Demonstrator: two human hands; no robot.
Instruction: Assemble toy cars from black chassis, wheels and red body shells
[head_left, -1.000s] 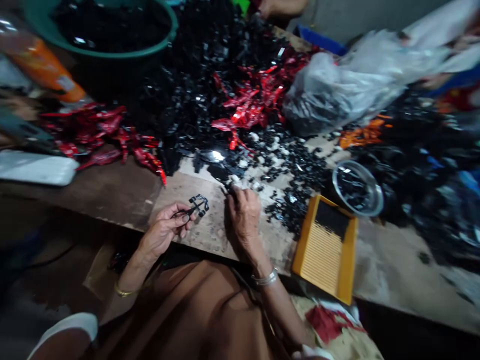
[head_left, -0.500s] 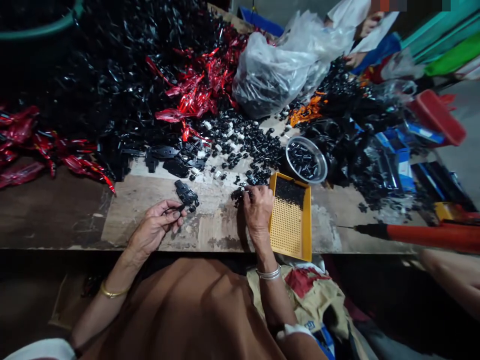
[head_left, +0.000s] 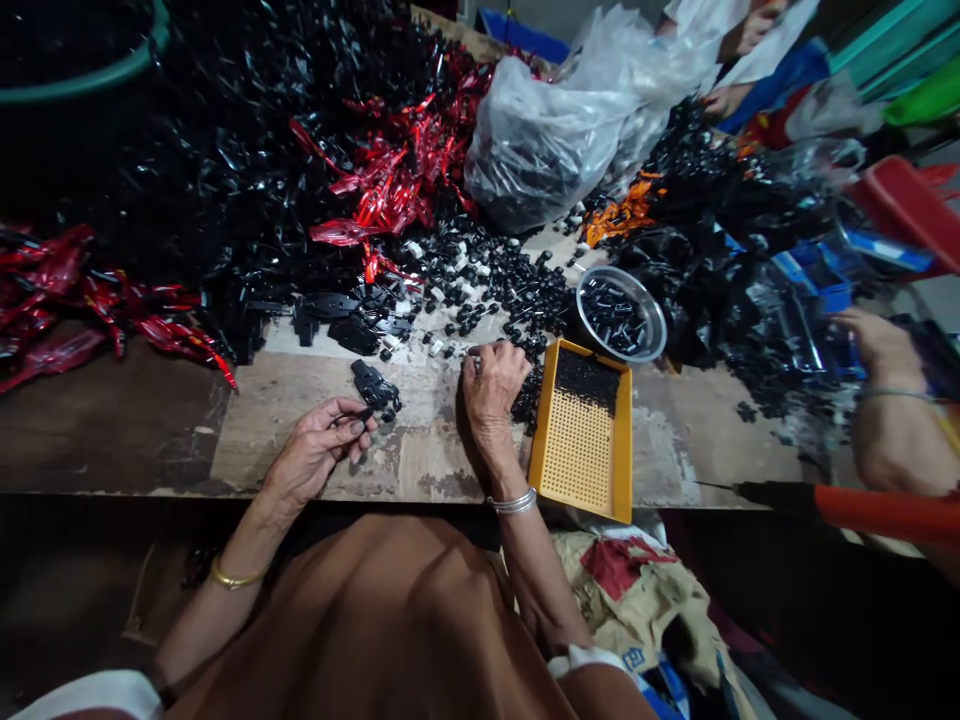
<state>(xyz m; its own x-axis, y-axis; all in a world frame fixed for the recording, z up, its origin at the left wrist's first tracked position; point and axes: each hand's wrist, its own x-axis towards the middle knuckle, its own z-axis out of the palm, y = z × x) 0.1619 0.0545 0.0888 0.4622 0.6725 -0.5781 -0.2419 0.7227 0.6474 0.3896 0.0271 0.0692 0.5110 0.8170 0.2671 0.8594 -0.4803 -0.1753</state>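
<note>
Near the front edge of the table, my left hand (head_left: 326, 440) pinches the slim end of a black plastic part (head_left: 375, 388). Its wider body rests on the wood beyond my fingertips. To the right, my right hand (head_left: 495, 390) is curled palm down at the edge of a heap of small black pieces (head_left: 527, 395). Its fingertips point away from me and are mostly hidden, so anything in them cannot be seen. A yellow tray (head_left: 626, 450) with a perforated bottom lies just right of that hand, small black bits gathered at its far end.
Beyond my hands lie small black and white pieces (head_left: 465, 275), red parts (head_left: 386, 190) and a large black pile. A clear tub (head_left: 660, 330) of black pieces and a plastic bag (head_left: 555, 140) stand farther back. At right, a co-worker's hand (head_left: 885, 355) is near an orange-red tool (head_left: 877, 508).
My right hand has shifted left, away from the yellow tray. My left hand keeps its hold on the black part. A co-worker's hand has come over the table at right.
</note>
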